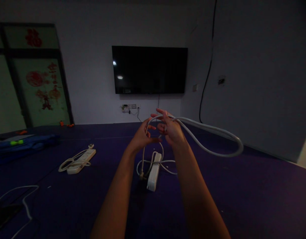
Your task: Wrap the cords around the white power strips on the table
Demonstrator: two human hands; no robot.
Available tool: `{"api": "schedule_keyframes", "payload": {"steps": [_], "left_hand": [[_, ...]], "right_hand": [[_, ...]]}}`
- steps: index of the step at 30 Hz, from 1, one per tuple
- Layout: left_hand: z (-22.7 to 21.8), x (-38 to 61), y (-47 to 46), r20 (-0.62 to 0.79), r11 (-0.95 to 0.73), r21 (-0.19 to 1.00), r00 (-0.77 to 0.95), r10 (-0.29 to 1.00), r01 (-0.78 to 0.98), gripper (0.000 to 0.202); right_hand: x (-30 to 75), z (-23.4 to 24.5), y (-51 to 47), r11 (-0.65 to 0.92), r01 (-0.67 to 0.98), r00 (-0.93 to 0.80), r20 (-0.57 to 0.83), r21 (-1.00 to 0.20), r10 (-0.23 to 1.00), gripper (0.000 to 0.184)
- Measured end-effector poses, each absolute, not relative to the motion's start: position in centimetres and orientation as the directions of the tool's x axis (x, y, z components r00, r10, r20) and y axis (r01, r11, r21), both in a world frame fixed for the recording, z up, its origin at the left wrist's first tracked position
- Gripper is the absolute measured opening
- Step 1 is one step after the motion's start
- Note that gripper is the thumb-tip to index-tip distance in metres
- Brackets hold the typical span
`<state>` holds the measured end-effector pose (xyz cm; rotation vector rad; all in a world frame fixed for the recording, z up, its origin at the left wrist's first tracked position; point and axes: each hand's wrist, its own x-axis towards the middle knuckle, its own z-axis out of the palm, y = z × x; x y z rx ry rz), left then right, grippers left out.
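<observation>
A white power cord (204, 125) is raised above the purple surface, with a long loop stretching out to the right. My right hand (170, 127) is closed around the cord, its index finger pointing left. Close beside it, my left hand (143, 132) loosely curls about the same cord, thumb held apart from the fingers. From there the cord drops to a plug (142, 175). Between my forearms lies a white power strip (154, 174), with more cord looped over and around it. Its upper end is near my hands, and parts of the cord are hidden behind my fingers.
Another white power strip (81, 161), cord bundled on it, lies left on the purple surface (113, 209). Further left are a blue cloth-like item (40, 142) and a thin white cable (25, 202). A television (150, 69) hangs on the wall ahead.
</observation>
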<state>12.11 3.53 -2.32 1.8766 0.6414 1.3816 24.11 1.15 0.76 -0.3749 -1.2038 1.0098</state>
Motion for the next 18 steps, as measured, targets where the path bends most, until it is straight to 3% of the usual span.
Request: {"api": "schedule_keyframes", "payload": {"steps": [3,7,9,13,18], "left_hand": [[-3.0,12.6,3.4,0.528,-0.615,0.789,0.506,0.682,0.006,0.085],[-3.4,13.8,3.1,0.43,-0.553,0.832,0.579,0.693,0.045,0.026],[-3.2,14.1,2.9,0.435,-0.532,0.845,0.51,0.742,0.053,0.015],[-3.0,13.8,3.1,0.514,-0.507,0.857,0.202,0.834,-0.09,0.017],[-2.6,12.0,4.4,0.534,-0.542,0.808,-0.102,0.839,-0.231,0.021]], "right_hand": [[24.3,1.2,0.5,0.49,-0.498,-0.029,0.578,-0.715,0.815,0.027],[24.8,1.7,0.0,0.474,-0.558,-0.068,0.607,-0.681,0.792,0.032],[25.0,1.6,0.1,0.496,-0.553,-0.054,0.623,-0.67,0.78,0.042],[24.9,0.8,1.1,0.53,-0.495,-0.032,0.624,-0.689,0.781,0.07],[24.7,-1.0,3.3,0.591,-0.117,-0.176,0.602,-0.798,0.779,0.084]]}}
